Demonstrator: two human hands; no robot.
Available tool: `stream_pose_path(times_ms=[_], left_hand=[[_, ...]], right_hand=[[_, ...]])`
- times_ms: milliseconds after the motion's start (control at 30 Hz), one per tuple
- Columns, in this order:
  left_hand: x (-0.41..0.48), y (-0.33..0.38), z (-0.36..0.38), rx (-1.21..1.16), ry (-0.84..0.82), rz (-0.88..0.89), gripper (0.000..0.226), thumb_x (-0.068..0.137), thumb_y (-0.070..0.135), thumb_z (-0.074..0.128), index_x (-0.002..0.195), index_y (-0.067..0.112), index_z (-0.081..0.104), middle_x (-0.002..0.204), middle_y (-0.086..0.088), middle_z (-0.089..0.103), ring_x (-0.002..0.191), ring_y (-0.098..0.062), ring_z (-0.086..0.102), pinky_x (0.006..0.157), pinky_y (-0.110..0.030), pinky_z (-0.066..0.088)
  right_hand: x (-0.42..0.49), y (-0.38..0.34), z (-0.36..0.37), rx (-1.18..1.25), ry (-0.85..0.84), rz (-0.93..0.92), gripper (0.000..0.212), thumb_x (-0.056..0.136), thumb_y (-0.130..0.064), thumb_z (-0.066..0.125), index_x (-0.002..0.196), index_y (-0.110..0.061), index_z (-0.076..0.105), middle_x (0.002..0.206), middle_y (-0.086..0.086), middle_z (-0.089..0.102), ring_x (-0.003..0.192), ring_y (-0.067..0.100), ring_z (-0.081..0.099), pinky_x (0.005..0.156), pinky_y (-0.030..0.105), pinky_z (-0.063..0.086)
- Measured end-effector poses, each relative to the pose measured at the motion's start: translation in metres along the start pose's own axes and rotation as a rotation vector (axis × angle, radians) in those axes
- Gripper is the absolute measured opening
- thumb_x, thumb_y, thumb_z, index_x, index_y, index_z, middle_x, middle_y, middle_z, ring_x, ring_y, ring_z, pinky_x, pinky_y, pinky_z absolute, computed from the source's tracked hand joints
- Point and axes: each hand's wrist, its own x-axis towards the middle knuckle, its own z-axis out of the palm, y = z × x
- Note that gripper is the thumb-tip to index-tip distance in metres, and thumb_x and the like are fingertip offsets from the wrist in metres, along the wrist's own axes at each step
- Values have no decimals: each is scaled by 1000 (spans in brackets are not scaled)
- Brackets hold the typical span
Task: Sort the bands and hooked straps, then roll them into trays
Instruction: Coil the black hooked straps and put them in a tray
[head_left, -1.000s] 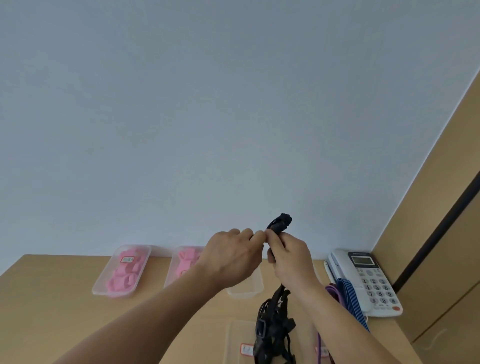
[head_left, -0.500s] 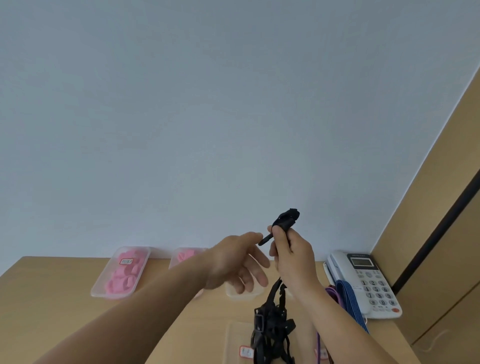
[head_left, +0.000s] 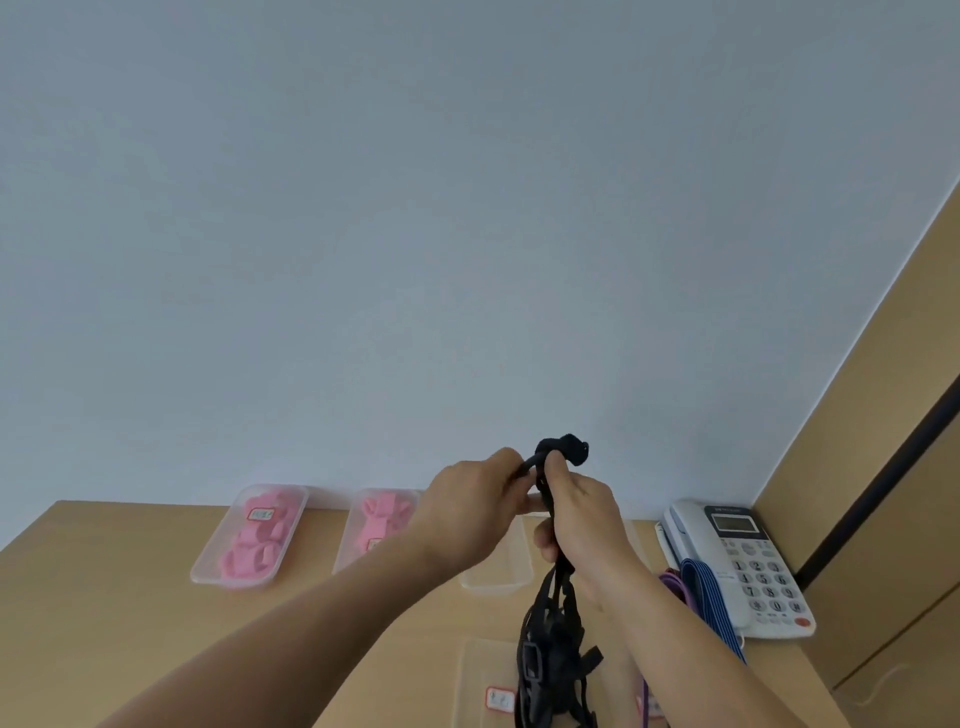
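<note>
Soft, even, fairly bright light with hardly any shadows or glare. Wide-angle bending shows at the edges. Detail is slightly soft throughout.

Plain pale blue-grey wall fills most of the view, evenly lit, no hard shadows. Light wood-grain desk butts against its base. Right side: tan wood panel, crossed by a dark diagonal strip. White desk telephone sits in the desk's right corner.

Left hand, right hand bare; forearms bare to frame edge.
</note>
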Motion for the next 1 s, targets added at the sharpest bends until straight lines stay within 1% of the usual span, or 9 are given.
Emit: stream_pose_path(times_ms=[67, 133, 233, 333, 433, 600, 767, 867, 1000], left_hand=[[-2, -9, -2, 361, 40, 228, 7, 95, 16, 56, 91, 12, 52, 71, -2, 58, 53, -24, 42, 46, -31, 28], [-5, -15, -7, 526, 70, 444, 24, 65, -3, 72, 80, 10, 58, 56, -1, 47, 42, -21, 35, 41, -25, 18], [-5, -24, -2, 498, 219, 566, 30, 56, -5, 75, 81, 9, 67, 58, -1, 52, 42, -21, 46, 39, -24, 27], [-7, -19, 1, -21, 121, 105, 37, 88, 18, 64, 124, 20, 58, 95, 8, 69, 65, -16, 65, 61, -28, 50], [-3, -15, -8, -781, -186, -400, 43, 84, 37, 58, 119, 11, 57, 93, -1, 74, 60, -18, 63, 53, -26, 46], [-1, -16, -13, -1036, -281, -397, 21, 94, 27, 61, 94, 6, 56, 80, -9, 71, 51, -18, 51, 46, -26, 38], [-4, -13, -8, -479, -58, -182, 14, 98, 25, 58, 92, 12, 56, 79, 0, 74, 57, -16, 61, 56, -34, 50], [-7, -14, -1, 96, 90, 31, 18, 97, 31, 58, 92, 14, 55, 76, 1, 65, 61, -22, 59, 49, -33, 37], [-11, -18, -10, 522, 208, 393, 37, 45, -3, 84, 68, 11, 59, 54, 0, 47, 41, -16, 28, 40, -23, 9]], right_hand=[[0, -2, 2, 33, 1, 35, 51, 96, -53, 45, 88, -10, 71, 81, 2, 76, 43, 18, 53, 41, 26, 38], [-1, -4, 4, 62, 10, 65, 54, 90, -57, 53, 82, -7, 71, 75, 2, 72, 43, 18, 51, 40, 25, 37], [-2, -1, 5, 160, 23, 68, 45, 91, -45, 62, 78, -2, 70, 63, 1, 60, 42, 15, 42, 39, 26, 30], [-2, 0, 6, 236, 10, 23, 39, 94, -39, 61, 79, -5, 74, 62, -1, 59, 43, 14, 39, 41, 25, 28], [-2, 1, 3, 215, 9, -57, 36, 96, -40, 57, 79, -15, 77, 63, -4, 61, 44, 16, 39, 43, 25, 31], [-4, 5, 6, 87, -92, -144, 33, 99, -45, 51, 89, -27, 76, 56, 0, 57, 48, 14, 45, 47, 23, 40], [-1, 5, 8, 14, -36, -54, 44, 97, -48, 53, 82, -12, 73, 70, 2, 73, 48, 16, 58, 46, 27, 45], [0, 2, 8, -46, -46, 25, 49, 96, -52, 51, 86, -9, 72, 72, 9, 75, 53, 19, 65, 51, 30, 49], [0, 0, 9, 87, -143, 139, 54, 93, -58, 54, 92, -7, 72, 67, 8, 68, 52, 18, 56, 50, 31, 47]])
